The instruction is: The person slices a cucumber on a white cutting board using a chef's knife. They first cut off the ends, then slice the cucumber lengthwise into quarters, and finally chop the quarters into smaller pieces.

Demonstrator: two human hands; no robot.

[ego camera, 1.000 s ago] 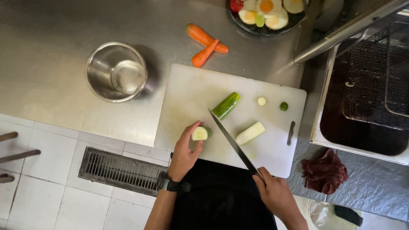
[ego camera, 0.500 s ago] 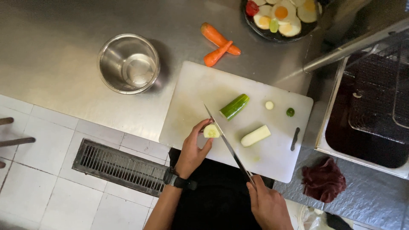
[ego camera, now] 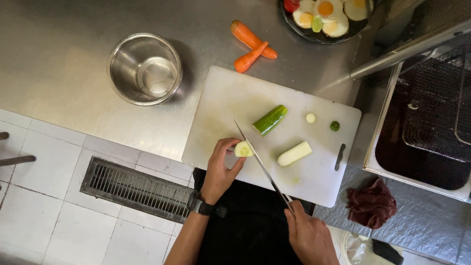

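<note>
**Blade meets the cucumber piece**

The left hand [ego camera: 221, 169] pinches a pale peeled cucumber piece [ego camera: 243, 149] near the front edge of the white cutting board [ego camera: 230, 98], fingertips curled around it. The right hand [ego camera: 309, 235], closed around the handle, lays the long knife [ego camera: 260, 164] right against that piece. Compared with a second ago, the blade has swung in closer, so slicing looks underway. Green cucumber chunk [ego camera: 270, 119] and peeled length [ego camera: 294, 153] wait nearby.
</note>
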